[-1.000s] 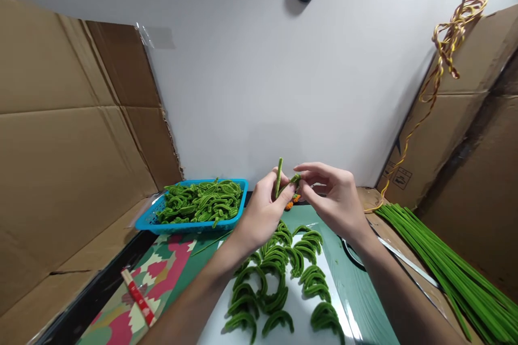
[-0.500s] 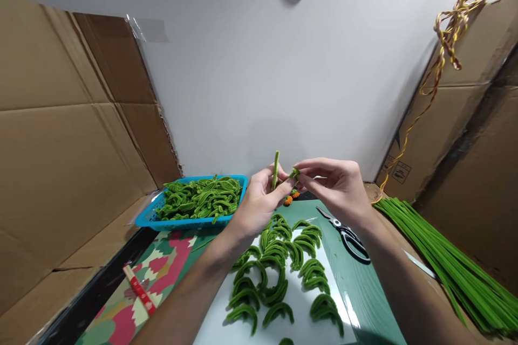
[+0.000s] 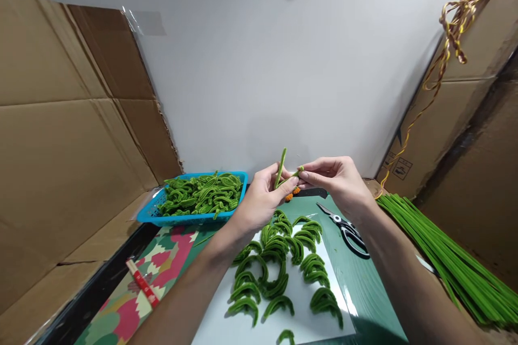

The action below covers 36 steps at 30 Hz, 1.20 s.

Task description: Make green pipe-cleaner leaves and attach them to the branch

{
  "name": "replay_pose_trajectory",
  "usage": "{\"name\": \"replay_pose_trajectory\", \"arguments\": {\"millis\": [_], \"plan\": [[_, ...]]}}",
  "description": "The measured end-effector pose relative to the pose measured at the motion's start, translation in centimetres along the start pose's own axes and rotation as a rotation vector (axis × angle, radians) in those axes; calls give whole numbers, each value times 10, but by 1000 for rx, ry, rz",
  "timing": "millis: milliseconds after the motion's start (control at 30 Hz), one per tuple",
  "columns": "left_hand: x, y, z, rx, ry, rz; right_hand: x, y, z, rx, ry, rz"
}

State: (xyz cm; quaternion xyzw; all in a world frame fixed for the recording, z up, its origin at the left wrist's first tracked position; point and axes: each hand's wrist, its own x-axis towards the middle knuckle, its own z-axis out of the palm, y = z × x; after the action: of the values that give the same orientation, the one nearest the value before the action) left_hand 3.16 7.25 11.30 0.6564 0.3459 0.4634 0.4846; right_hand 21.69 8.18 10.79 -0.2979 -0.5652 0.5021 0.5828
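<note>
A green pipe cleaner [image 3: 282, 164] is held between my two hands above the table's far side, one end sticking upward. My left hand [image 3: 265, 191] has its fingers closed around the bent middle. The thumb and fingertips of my right hand [image 3: 338, 180] pinch the other end, where a small curl shows. Just behind and below the hands are small orange fuzzy pieces [image 3: 292, 194], partly hidden. Under my forearms, several curved green pipe cleaner bunches [image 3: 275, 275] lie in rows on a white sheet [image 3: 218, 323].
A blue basket [image 3: 141, 215] piled with bent green pipe cleaners stands at the left. Black-handled scissors [image 3: 343, 229] lie on the green mat [image 3: 343, 275]. Long straight green pipe cleaners [image 3: 453, 259] are bundled at the right. A red-wrapped stick [image 3: 142, 284] rests at the left. Cardboard [image 3: 73, 118] flanks the space.
Both hands stay close together. The upright end of the pipe cleaner now leans more to the right, and the pinched end shows more clearly. The view has shifted slightly.
</note>
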Motion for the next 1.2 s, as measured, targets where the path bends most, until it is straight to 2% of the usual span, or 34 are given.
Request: {"name": "replay_pose_trajectory", "arguments": {"millis": [133, 267, 400, 533, 633, 733, 933, 1200], "plan": [[4, -6, -4, 45, -49, 9, 2, 4, -2, -77, -15, -68], [4, -8, -8, 128, -118, 39, 1, 2, -4, -273, -83, -224], [2, -6, -8, 75, -221, -8, -3, -7, -7, -448, -145, -393], [0, -4, -7, -24, -250, -71, -4, -10, -10, -719, -93, -615], [-1, 0, -6, -46, -278, -63, -2, -7, -12, -854, -92, -710], [-1, 3, -4, -47, -248, -12, 0, -4, -12, -882, -67, -720], [-1, 1, -2, 25, -121, 68, -4, -2, -5, -870, 71, -662], [-1, 1, -2, 58, -4, 83, -8, -2, 4, -907, 50, -668]]}}
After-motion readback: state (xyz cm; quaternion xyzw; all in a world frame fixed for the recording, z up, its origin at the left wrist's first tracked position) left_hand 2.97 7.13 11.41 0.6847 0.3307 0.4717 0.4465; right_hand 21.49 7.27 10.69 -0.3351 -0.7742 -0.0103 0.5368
